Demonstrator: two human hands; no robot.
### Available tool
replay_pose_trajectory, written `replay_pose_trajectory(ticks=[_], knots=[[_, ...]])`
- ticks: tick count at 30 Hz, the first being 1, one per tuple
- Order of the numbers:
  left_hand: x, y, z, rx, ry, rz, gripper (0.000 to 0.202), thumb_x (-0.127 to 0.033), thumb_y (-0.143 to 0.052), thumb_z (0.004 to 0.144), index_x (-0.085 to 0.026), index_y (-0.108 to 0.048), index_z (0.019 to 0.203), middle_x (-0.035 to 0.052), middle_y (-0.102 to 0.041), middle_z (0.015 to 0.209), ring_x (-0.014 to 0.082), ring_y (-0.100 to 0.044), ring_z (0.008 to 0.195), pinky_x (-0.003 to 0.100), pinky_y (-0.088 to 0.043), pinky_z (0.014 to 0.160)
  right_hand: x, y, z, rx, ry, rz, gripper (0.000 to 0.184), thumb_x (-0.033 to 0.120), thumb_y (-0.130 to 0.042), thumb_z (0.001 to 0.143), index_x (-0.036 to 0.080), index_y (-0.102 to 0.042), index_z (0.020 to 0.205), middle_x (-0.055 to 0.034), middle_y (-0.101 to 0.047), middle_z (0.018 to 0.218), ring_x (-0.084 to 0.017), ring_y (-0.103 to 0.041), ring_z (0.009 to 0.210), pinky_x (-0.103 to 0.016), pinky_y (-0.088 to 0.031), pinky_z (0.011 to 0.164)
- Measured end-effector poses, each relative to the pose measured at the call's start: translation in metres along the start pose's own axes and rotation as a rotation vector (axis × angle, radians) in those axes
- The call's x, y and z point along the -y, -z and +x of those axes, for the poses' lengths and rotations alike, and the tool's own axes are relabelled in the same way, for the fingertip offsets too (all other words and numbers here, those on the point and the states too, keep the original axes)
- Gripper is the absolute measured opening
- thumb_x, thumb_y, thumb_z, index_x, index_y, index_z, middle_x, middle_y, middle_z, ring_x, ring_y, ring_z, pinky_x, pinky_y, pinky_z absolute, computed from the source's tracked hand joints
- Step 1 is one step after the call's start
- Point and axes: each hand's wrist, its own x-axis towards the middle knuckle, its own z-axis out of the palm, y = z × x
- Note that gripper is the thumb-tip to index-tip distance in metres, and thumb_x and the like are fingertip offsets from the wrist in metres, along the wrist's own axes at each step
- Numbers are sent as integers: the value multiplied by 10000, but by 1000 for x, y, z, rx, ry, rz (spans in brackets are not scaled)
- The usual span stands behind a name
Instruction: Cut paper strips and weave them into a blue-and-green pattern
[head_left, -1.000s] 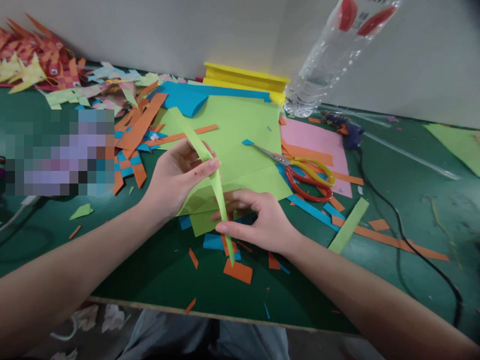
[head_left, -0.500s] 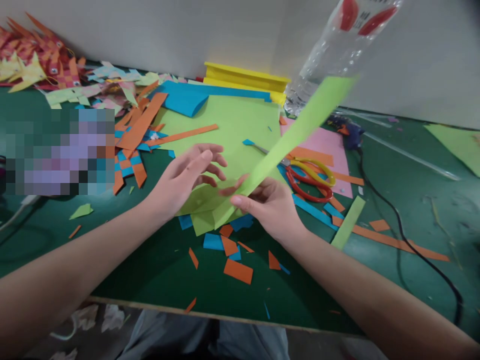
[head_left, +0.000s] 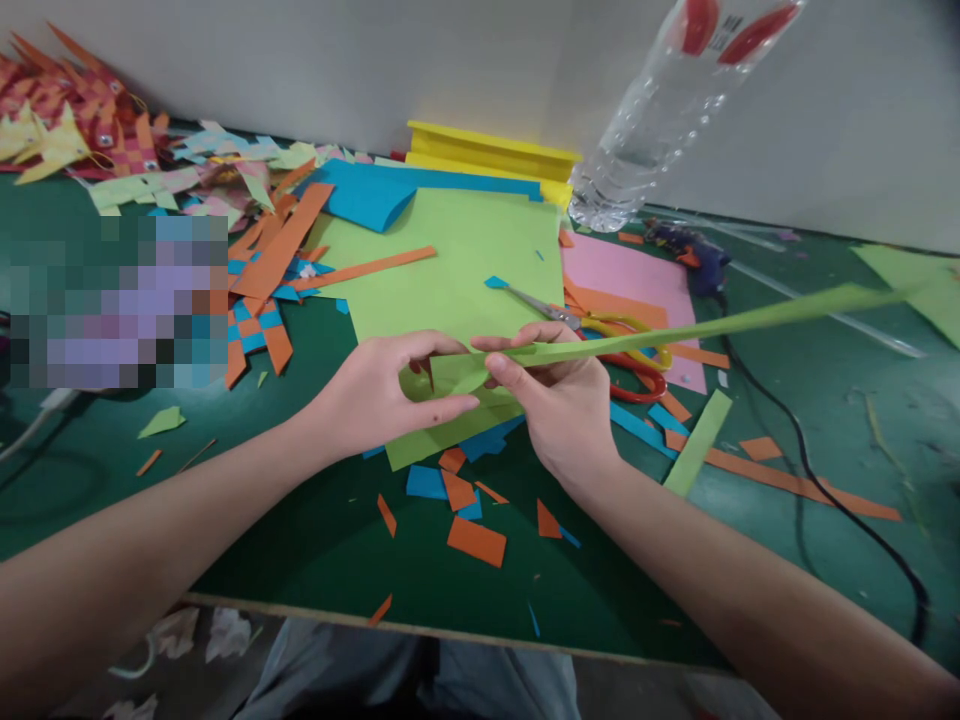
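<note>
A long light-green paper strip (head_left: 675, 334) is pinched between the thumb and fingers of my right hand (head_left: 566, 410). Its far end stretches right over the scissors and looks blurred, and its short near end points left. My left hand (head_left: 367, 395) is open around that near end, thumb below and fingers above, with a gap between them. Under both hands lies a green paper sheet (head_left: 465, 265). Scissors (head_left: 581, 322) with yellow and red handles rest partly behind the strip and my right hand.
Orange and blue paper scraps (head_left: 477, 541) lie near the table's front edge. A plastic bottle (head_left: 652, 110) leans at the back, beside yellow folded paper (head_left: 487, 155). A glue gun (head_left: 694, 258) trails a black cord at right. Woven paper fish (head_left: 60, 110) are piled back left.
The strip has swung from a steep upward slant to nearly level, pointing right. My left hand has moved right, to the strip's near end, with thumb and fingers spread.
</note>
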Motion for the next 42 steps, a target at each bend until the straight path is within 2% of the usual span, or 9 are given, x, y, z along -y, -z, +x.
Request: replay_pose_trajectory(ticks=[4,10,15,17,20,25,31,35,42], knots=[[-1,1,0,-57,-48,54,319,-501,-706,821,-203,-737,930,14,-715,746,175,-620,658,269,-436,617,-2,1,0,-16,40,51,337,399,-834,731,269,-538,825,16,-757,822,-223,-747,1010,-328,-638,734],[-1,-1,-1,-155,-100,75,241,-424,-700,834,-226,-745,964,12,-749,806,173,-649,666,254,-444,618,-3,2,1,-29,37,-38,312,419,-784,790,262,-525,866,-8,-760,890,-229,-742,1032,-338,-641,765],[0,0,-1,-185,-103,92,224,-436,-651,889,-239,-753,867,-2,-750,736,163,-643,605,250,-415,557,-4,1,2,-11,-27,12,391,455,-805,750,245,-572,984,-23,-789,903,-206,-759,923,-336,-650,748],[0,1,-2,-183,-112,64,210,-413,-651,901,-241,-750,833,-16,-741,700,153,-641,586,241,-405,537,-4,1,2,-4,-50,42,394,452,-813,738,231,-612,995,-28,-795,902,-204,-762,887,-339,-655,745],[-1,1,-2,-172,-106,-8,202,-370,-656,914,-241,-740,784,-35,-729,669,136,-648,573,226,-419,541,-5,2,3,4,-63,80,323,427,-827,723,207,-685,912,-28,-794,876,-197,-765,800,-332,-659,716],[-3,1,-2,-143,-46,-145,190,-357,-684,900,-245,-738,757,-35,-729,670,132,-638,531,237,-449,544,-6,2,3,27,-52,62,285,414,-854,685,219,-733,853,-11,-791,842,-190,-758,724,-338,-662,696],[-1,-1,-2,-157,10,-203,185,-403,-814,769,-233,-756,813,-15,-729,648,164,-667,540,260,-479,550,-3,1,1,-55,-40,58,192,370,-856,681,237,-755,776,-10,-787,797,-208,-759,695,-385,-669,718],[-2,1,-2,-113,26,-177,171,-387,-766,815,-218,-752,797,-14,-740,669,152,-682,580,240,-522,577,-4,1,0,-83,-25,15,175,348,-850,684,230,-750,765,-10,-786,788,-189,-747,664,-344,-666,667],[-2,4,1,-30,126,-234,141,-335,-755,811,-197,-745,785,-9,-766,716,136,-707,599,204,-546,605,-8,1,2,-26,83,40,96,295,-799,762,228,-734,789,25,-759,736,-143,-730,639,-271,-637,619]])
